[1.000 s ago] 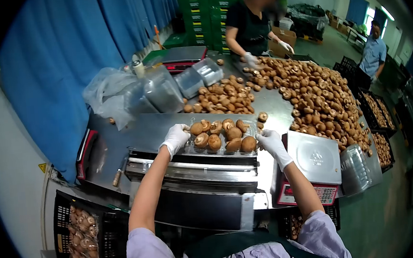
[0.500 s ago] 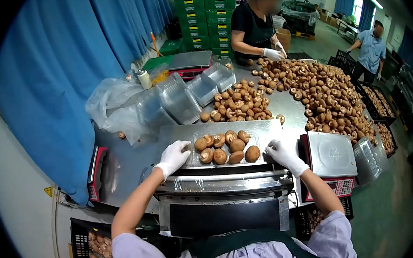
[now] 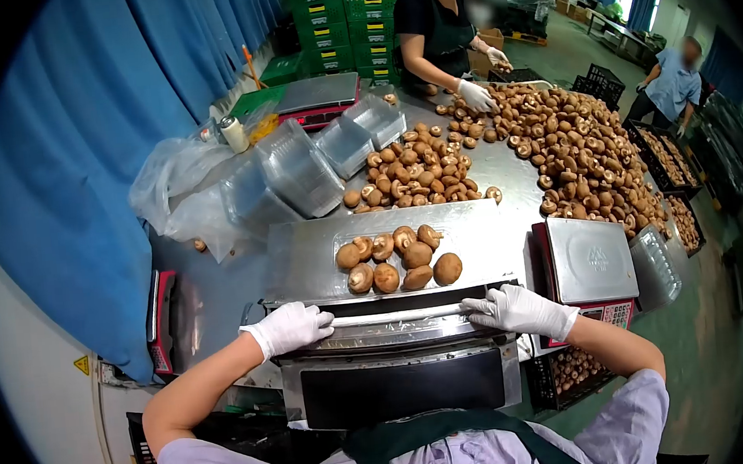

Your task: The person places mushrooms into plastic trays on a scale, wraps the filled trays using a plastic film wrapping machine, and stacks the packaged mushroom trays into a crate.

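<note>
My left hand (image 3: 292,328), in a white glove, has its fingers closed at the left end of a pale roller (image 3: 396,316) on the wrapping machine (image 3: 401,387). At the roller's right end is my right hand (image 3: 520,310), gloved too, fingers pressed together. Both hands pinch the thin clear film along the roller; its edge is hard to make out. Just beyond, on the metal plate (image 3: 476,224), lies a clear tray holding several brown mushrooms (image 3: 385,276).
A scale (image 3: 590,258) stands at the right, another red scale (image 3: 160,323) at the left. Behind are empty clear trays (image 3: 297,172), a plastic bag (image 3: 175,178) and mushroom heaps (image 3: 574,146). A co-worker (image 3: 435,35) handles mushrooms across the table; another person (image 3: 676,86) bends at the far right.
Both my hands have left the tray's sides and come back toward me onto the roller. The tray stays on the plate. The co-worker's hands have moved apart; the far person bends lower.
</note>
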The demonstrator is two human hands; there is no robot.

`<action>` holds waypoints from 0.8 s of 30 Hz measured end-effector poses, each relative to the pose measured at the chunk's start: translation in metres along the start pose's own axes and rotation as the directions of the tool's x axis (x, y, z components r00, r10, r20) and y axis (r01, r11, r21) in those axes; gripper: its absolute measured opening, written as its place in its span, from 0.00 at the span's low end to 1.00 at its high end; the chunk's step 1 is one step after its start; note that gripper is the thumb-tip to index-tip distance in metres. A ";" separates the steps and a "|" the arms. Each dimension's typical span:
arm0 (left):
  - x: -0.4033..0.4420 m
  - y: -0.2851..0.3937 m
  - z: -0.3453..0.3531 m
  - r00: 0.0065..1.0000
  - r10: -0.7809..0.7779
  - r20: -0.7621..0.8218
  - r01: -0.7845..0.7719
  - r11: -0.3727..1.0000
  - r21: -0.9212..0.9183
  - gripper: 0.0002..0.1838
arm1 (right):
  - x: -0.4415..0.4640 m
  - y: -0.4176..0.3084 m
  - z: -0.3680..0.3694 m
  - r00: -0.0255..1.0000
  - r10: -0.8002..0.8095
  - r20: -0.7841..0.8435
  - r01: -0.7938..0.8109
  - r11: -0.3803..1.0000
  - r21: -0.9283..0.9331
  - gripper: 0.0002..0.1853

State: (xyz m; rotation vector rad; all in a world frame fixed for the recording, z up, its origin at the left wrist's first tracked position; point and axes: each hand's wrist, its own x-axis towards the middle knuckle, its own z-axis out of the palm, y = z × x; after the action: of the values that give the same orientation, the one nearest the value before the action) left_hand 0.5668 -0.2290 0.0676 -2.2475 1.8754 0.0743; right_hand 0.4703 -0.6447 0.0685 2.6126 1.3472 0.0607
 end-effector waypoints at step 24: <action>0.066 -0.113 0.000 0.388 -0.841 -0.377 0.290 0.500 -0.816 0.30 | 0.092 0.133 0.030 0.492 0.693 -0.528 -0.248 0.692 0.677 0.24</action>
State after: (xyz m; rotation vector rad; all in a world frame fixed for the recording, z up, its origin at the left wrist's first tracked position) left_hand 0.6892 -0.2743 0.0711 -3.8452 1.0583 -0.5321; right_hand 0.6346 -0.6504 0.0603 3.5993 0.6916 1.1946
